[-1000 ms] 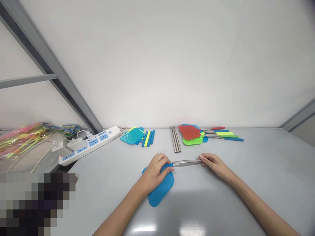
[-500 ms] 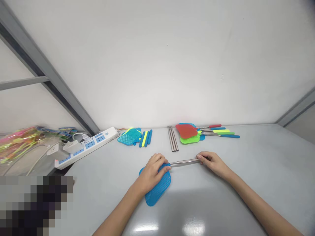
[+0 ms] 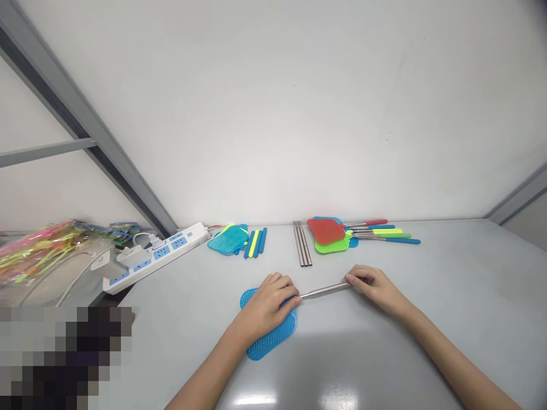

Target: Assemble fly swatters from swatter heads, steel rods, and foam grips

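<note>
My left hand point(image 3: 271, 302) is closed on the neck of a blue fly swatter head point(image 3: 273, 340), which shows on both sides of the hand. From that neck a metal rod point(image 3: 327, 289) runs to the right, slightly raised at its far end. My right hand point(image 3: 370, 286) pinches the rod's right end between thumb and fingers. Behind the hands lie several loose metal rods point(image 3: 302, 245) side by side. A stack of fly swatters with rods and coloured handles, a red head point(image 3: 325, 232) on top, rests to their right.
Blue and yellow handle sleeves point(image 3: 256, 243) lie beside a pile of loose swatter heads point(image 3: 228, 240) at the back left. A white power strip point(image 3: 160, 256) with plugs and cables stands further left, near plastic-bagged items point(image 3: 47, 245). A wall point(image 3: 299, 114) rises behind the grey table point(image 3: 448, 296).
The rod has tilted, its right end now higher relative to the swatter head. The blue head has turned slightly with it, and the view has shifted a little.
</note>
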`<control>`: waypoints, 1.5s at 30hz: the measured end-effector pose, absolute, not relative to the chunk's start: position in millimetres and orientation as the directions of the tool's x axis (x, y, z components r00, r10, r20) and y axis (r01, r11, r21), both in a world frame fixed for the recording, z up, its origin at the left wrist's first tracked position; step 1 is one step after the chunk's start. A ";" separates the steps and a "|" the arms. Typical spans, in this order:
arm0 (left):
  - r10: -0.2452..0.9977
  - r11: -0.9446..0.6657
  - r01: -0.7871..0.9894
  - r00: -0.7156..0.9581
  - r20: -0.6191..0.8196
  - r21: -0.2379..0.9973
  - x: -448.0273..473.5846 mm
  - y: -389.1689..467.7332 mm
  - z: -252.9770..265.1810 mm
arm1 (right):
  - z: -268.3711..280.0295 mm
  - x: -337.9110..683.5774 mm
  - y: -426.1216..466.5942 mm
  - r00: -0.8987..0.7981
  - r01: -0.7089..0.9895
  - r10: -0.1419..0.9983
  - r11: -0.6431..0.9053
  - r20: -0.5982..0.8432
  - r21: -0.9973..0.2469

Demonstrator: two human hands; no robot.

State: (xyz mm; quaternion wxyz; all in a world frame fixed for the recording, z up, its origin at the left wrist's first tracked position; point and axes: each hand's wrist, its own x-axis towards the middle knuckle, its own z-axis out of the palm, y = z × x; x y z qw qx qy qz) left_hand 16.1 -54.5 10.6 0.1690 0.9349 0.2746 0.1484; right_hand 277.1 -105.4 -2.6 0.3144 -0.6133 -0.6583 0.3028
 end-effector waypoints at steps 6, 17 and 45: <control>0.547 -0.801 0.454 0.820 0.169 0.389 17.7 -55.5 10.4 | -0.3 275.8 -106.3 -0.042 0.597 0.998 0.057 0.040 -0.801; 0.554 -0.793 0.449 0.813 0.181 0.411 18.8 -58.4 12.9 | 0.0 276.3 -106.8 -0.022 0.562 1.000 0.016 0.004 -0.827; 0.591 -0.728 0.471 0.799 0.110 0.498 15.4 -60.2 11.5 | 3.8 284.8 -106.4 -0.143 -0.040 0.975 -0.177 -0.169 -0.983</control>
